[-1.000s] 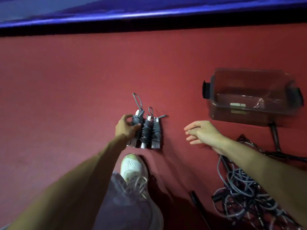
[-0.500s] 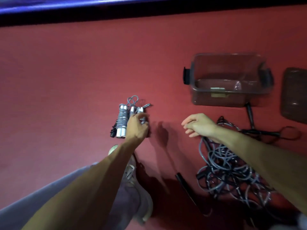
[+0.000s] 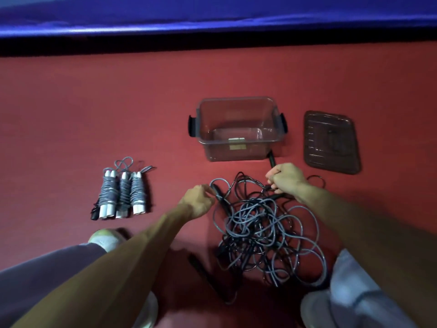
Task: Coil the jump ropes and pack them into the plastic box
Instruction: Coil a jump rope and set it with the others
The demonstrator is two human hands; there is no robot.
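Where tangled ropes (image 3: 264, 228) lie, left hand (image 3: 197, 202) and right hand (image 3: 287, 179), fingers (image 3: 272, 177) curled round strands.

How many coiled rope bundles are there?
3, in a row left of the tangle: left bundle, middle bundle, right bundle. A black handle beside them may hide a fourth.

A: View position?
B: Head-worn, wide-angle, steeply down onto red floor (image 3: 71, 114); forearms (image 3: 132, 256) enter from near edge, close.
A: Facing?
B: Forward; blue padding (image 3: 212, 17) bounds far edge.
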